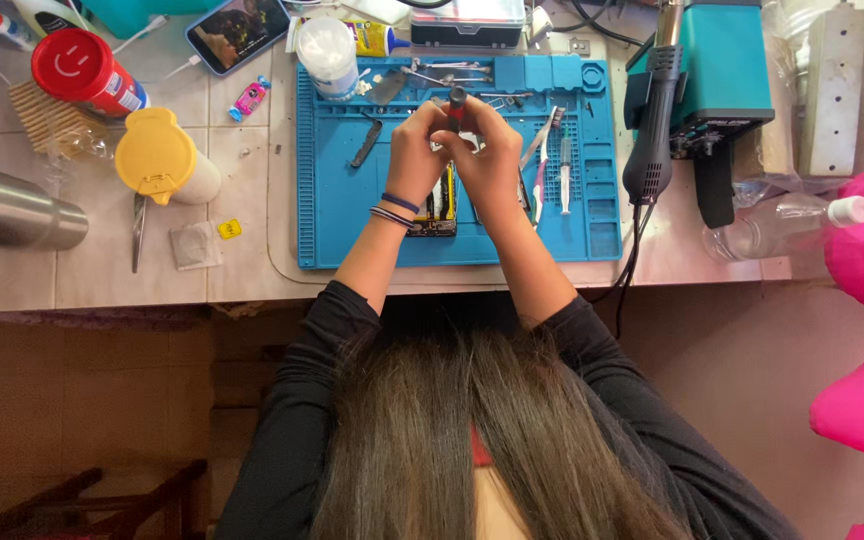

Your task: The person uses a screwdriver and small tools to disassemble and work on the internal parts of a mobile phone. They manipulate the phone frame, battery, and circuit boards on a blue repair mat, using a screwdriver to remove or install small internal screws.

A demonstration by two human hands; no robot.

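Observation:
Both my hands are raised together over the blue work mat. My left hand and my right hand pinch a small dark tool with a red band between their fingertips. Under my wrists lies an opened phone with yellow and black parts showing, partly hidden by my left forearm. Tweezers and thin tools lie on the mat to the right of my right hand. A dark pry tool rests on the mat to the left.
A hot-air handle and teal station stand at right. A clear bottle lies beside them. Left of the mat: a yellow-lidded jar, a red can, a steel flask, a phone.

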